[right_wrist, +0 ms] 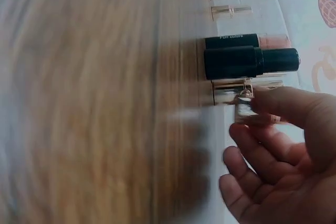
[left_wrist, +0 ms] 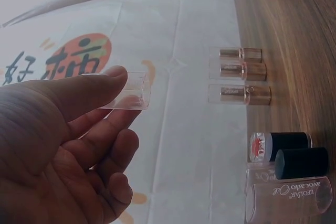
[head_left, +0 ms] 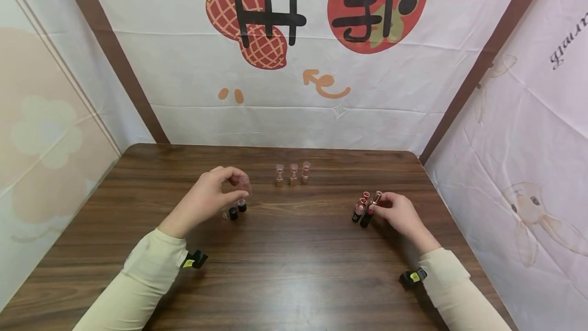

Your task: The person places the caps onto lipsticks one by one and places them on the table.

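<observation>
Between thumb and fingers of my left hand is a clear plastic cap, raised above the table. Below that hand stand a black-based lipstick with a clear faceted top, a short black cylinder and a clear cap with white lettering. On the right, my right hand pinches a shiny rose-gold lipstick, tilted in the head view. It is right beside a tight cluster of lipsticks, among them a black tube and a pink-topped lipstick. My fingers partly hide the cluster.
Three gold lipsticks with clear caps, the middle one among them, stand in a row toward the back of the wooden table. A printed cloth hangs behind the table's far edge, with another cloth along the right side.
</observation>
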`<state>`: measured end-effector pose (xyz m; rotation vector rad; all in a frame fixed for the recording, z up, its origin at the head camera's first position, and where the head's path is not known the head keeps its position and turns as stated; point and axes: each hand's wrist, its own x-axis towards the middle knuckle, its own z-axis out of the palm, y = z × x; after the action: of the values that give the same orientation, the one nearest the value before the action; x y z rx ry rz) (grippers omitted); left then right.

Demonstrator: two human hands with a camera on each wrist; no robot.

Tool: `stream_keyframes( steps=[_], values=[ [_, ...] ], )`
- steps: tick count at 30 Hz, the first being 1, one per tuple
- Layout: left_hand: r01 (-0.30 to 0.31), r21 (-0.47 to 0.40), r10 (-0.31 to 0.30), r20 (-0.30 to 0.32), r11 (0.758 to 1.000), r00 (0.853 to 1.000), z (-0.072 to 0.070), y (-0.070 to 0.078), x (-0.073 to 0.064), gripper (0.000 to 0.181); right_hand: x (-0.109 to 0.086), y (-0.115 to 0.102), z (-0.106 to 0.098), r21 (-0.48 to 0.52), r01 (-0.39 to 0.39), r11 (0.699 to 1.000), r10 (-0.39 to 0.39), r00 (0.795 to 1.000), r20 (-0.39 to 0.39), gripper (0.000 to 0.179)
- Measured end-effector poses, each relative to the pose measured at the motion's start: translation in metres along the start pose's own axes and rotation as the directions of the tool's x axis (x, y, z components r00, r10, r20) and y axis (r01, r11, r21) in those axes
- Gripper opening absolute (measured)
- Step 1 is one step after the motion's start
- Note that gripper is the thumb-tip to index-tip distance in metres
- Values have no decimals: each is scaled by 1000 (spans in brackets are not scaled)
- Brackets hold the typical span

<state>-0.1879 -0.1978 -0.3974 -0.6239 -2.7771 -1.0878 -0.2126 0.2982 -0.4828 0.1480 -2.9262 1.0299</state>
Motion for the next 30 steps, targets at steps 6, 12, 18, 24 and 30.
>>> stream_keyframes(
  steps=[6, 12, 18, 24, 30],
  values=[
    [-2, -13, 2, 6, 1000, 1000, 1, 4, 0, 22, -2, -14, -14, 50, 8, 999, -3, 995, -103, 25],
    [-8, -9, 8, 6, 1000, 1000, 3, 6, 0, 22, -1, -42, -22, 140, 72, 988, -47, 984, -169, 28],
    [-15, -22, 15, 3, 1000, 1000, 6, 6, 1, 21, 0, -75, -16, 189, 104, 976, -76, 986, -145, 27],
    [-25, -35, 25, 7, 999, 1000, 14, 5, 1, 19, 4, -104, 1, 283, 107, 953, -91, 993, -71, 26],
    [-50, -18, 50, 11, 999, 999, 21, 7, 6, 21, 11, -124, 19, 257, 170, 951, -158, 985, -68, 23]
  ],
)
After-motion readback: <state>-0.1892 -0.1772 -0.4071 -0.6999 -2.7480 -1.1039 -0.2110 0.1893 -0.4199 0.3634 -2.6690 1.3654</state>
